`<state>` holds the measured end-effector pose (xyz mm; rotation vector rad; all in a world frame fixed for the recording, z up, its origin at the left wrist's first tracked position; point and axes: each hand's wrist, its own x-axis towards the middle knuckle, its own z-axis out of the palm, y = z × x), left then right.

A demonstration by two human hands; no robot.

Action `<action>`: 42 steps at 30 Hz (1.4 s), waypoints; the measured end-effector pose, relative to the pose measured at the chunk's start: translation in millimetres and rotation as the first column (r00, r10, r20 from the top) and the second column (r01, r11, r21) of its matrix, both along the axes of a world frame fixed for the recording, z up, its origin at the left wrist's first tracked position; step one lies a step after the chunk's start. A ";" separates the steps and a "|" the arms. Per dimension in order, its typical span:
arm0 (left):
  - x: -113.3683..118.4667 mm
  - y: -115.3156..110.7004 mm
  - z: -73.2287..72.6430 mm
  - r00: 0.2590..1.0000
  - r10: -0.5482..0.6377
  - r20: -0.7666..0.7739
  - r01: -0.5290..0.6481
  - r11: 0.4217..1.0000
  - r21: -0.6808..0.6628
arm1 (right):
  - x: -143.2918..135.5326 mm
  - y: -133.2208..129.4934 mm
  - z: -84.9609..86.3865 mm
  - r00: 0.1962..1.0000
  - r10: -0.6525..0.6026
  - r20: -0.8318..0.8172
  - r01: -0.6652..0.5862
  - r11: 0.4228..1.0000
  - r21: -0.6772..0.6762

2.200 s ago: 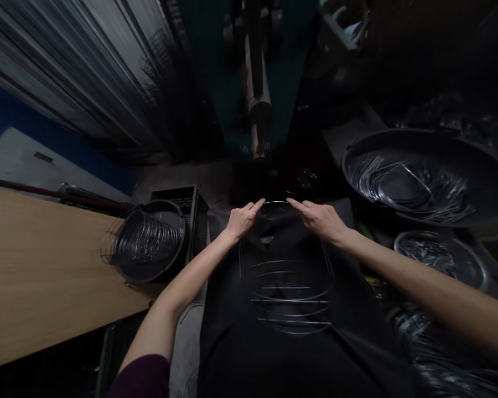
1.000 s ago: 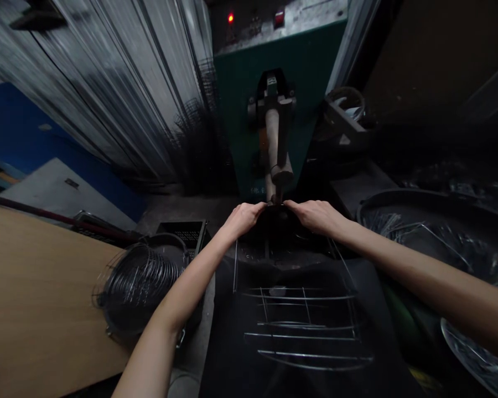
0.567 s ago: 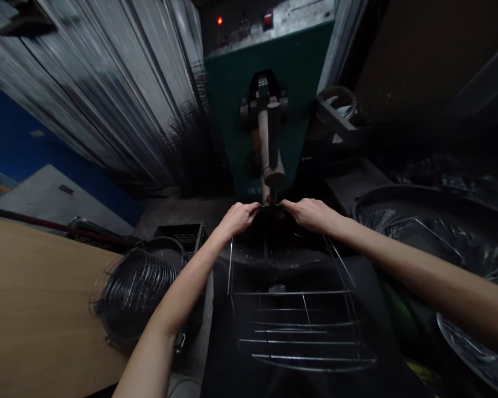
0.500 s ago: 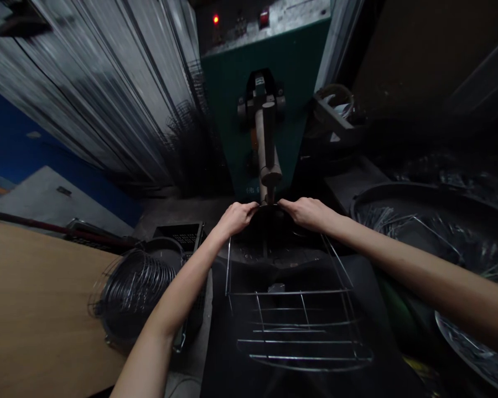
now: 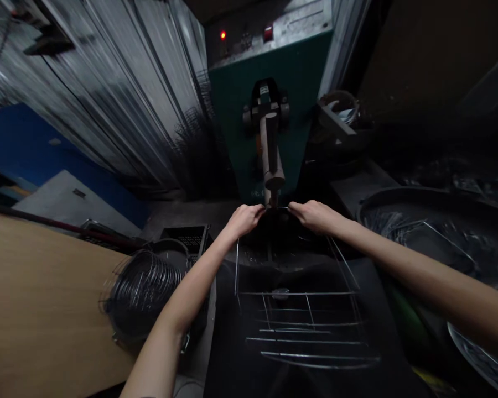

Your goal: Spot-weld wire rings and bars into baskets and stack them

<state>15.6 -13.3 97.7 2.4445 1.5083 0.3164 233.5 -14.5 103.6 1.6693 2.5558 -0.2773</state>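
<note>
My left hand [image 5: 244,220] and my right hand [image 5: 313,215] are both closed on the far end of a wire rack [image 5: 296,293], one at each side. A short curved wire shows between my fingertips, right at the lower tip of the machine's rod-like arm [image 5: 271,149]. From my hands the rack's side wires run back toward my body, where its crossbars hang over dark cloth. Whether the wire touches the machine tip cannot be made out.
Ahead stands a green machine [image 5: 288,61] with a lit red light. At left are a wooden board [image 5: 45,293], a black crate [image 5: 188,239] and a bucket of wire rings [image 5: 143,282]. A large basin [image 5: 423,193] with wire pieces is at right.
The view has shifted, so the scene sits slightly lower and to the right. The wire between my hands now reaches further right of the machine tip. Both hands keep their hold.
</note>
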 end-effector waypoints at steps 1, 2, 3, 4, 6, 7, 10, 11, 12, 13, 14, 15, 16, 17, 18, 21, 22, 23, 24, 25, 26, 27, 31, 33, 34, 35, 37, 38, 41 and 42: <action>0.0 0.4 -0.9 1.000 -0.001 0.010 0.001 1.000 -0.006 | 0.0 -0.1 0.2 1.000 -0.003 -0.001 0.003 1.000 -0.004; -0.3 0.9 -1.9 1.000 -0.005 0.022 0.005 1.000 -0.013 | -0.1 -0.2 0.2 1.000 -0.002 -0.005 0.002 1.000 -0.007; -0.7 1.5 -2.8 0.999 -0.010 0.035 0.010 1.000 -0.020 | 0.0 -0.1 0.0 1.000 -0.001 -0.011 0.001 1.000 -0.007; -1.2 2.1 -3.7 0.999 -0.019 0.047 0.020 0.999 -0.028 | 0.2 0.1 -0.2 1.000 -0.002 -0.019 0.002 1.000 -0.006; -2.3 3.0 -4.5 0.998 -0.036 0.057 0.038 0.999 -0.033 | 0.9 0.6 -1.0 0.999 -0.008 -0.035 0.008 1.000 -0.002; -2.8 3.3 -4.4 0.998 -0.040 0.054 0.042 0.999 -0.030 | 1.2 0.8 -1.5 0.999 -0.009 -0.045 0.009 1.000 0.000; -4.9 3.1 -3.3 0.999 -0.027 0.034 0.028 1.000 -0.011 | 0.7 1.3 -3.8 0.998 0.000 -0.060 0.001 1.000 0.004; -6.0 2.9 -2.9 0.999 -0.023 0.032 0.023 1.000 -0.007 | -0.3 1.7 -4.8 0.998 0.003 -0.061 -0.003 1.000 0.007; -7.2 2.7 -2.6 0.999 -0.020 0.034 0.020 1.000 -0.003 | -1.8 2.2 -5.7 0.998 0.006 -0.063 -0.006 1.000 0.009; -8.7 2.5 -2.4 0.999 -0.019 0.040 0.019 1.000 0.000 | -3.7 2.7 -6.6 0.998 0.007 -0.066 -0.006 1.000 0.012; -10.1 2.2 -2.4 0.999 -0.020 0.046 0.020 1.000 0.003 | -5.6 3.2 -7.1 0.997 0.008 -0.074 -0.007 1.000 0.012; -11.6 1.9 -2.6 0.998 -0.021 0.053 0.021 1.000 0.004 | -7.3 3.6 -7.1 0.996 0.008 -0.086 -0.007 1.000 0.009; -12.9 1.7 -3.0 0.998 -0.022 0.058 0.022 1.000 0.004 | -8.4 3.9 -6.4 0.995 0.007 -0.104 -0.007 1.000 0.001; -14.1 1.5 -3.5 0.998 -0.024 0.064 0.024 1.000 0.004 | -8.4 4.1 -5.1 0.992 0.003 -0.128 -0.004 1.000 -0.005; -15.0 1.5 -4.2 0.997 -0.027 0.070 0.027 1.000 0.003 | -6.9 4.1 -3.1 0.988 0.002 -0.157 -0.005 1.000 -0.019; -14.8 2.7 -7.5 0.996 -0.029 0.082 0.029 1.000 0.006 | 7.5 2.3 3.9 0.967 -0.008 -0.253 -0.022 0.993 -0.113; -13.4 3.3 -8.7 0.996 -0.027 0.084 0.026 1.000 0.006 | 14.6 0.6 5.2 0.960 -0.015 -0.281 -0.032 0.986 -0.161; -11.5 3.6 -9.5 0.996 -0.020 0.089 0.020 1.000 0.006 | 21.8 -1.9 5.2 0.951 -0.025 -0.308 -0.043 0.977 -0.211; -9.3 3.3 -9.7 0.995 -0.010 0.097 0.009 1.000 0.005 | 28.4 -5.3 3.9 0.943 -0.040 -0.330 -0.048 0.966 -0.253; -7.5 2.0 -9.1 0.994 0.004 0.110 -0.005 1.000 0.006 | 33.6 -9.6 1.1 0.937 -0.058 -0.344 -0.043 0.959 -0.279; -6.8 -1.0 -7.8 0.992 0.021 0.127 -0.022 1.000 0.009 | 37.1 -15.0 -2.9 0.931 -0.080 -0.357 -0.028 0.957 -0.288; -7.9 -6.2 -6.2 0.987 0.037 0.153 -0.039 0.999 0.011 | 38.8 -21.6 -7.7 0.921 -0.101 -0.375 -0.008 0.960 -0.280; -35.4 -57.6 -12.3 0.890 0.111 0.442 -0.081 0.993 -0.085 | 38.7 -56.0 -25.9 0.844 -0.135 -0.519 0.092 0.990 -0.108; -54.5 -100.2 -32.4 0.719 0.265 0.643 -0.178 0.964 -0.198 | 43.5 -70.5 -29.3 0.791 -0.120 -0.600 0.140 0.990 -0.013; -61.8 -122.9 -47.0 0.597 0.381 0.706 -0.267 0.924 -0.272 | 48.1 -75.6 -29.7 0.763 -0.116 -0.635 0.169 0.985 0.023; -66.1 -144.9 -63.8 0.465 0.509 0.725 -0.332 0.859 -0.390 | 53.6 -79.3 -29.6 0.732 -0.114 -0.672 0.198 0.979 0.050; -64.4 -181.0 -97.6 0.338 0.711 0.616 -0.208 0.695 -0.688 | 64.3 -84.8 -28.7 0.661 -0.120 -0.741 0.268 0.960 0.083; -58.7 -193.4 -111.0 0.273 0.783 0.559 -0.097 0.600 -0.794 | 67.9 -87.7 -28.0 0.627 -0.128 -0.768 0.305 0.948 0.091; -36.0 -205.8 -123.5 0.032 0.902 0.430 0.210 0.414 -0.886 | 66.8 -100.5 -27.4 0.528 -0.167 -0.833 0.394 0.917 0.066; -30.7 -202.1 -119.2 -0.056 0.918 0.393 0.253 0.394 -0.884 | 63.8 -104.7 -29.2 0.493 -0.181 -0.851 0.412 0.910 0.045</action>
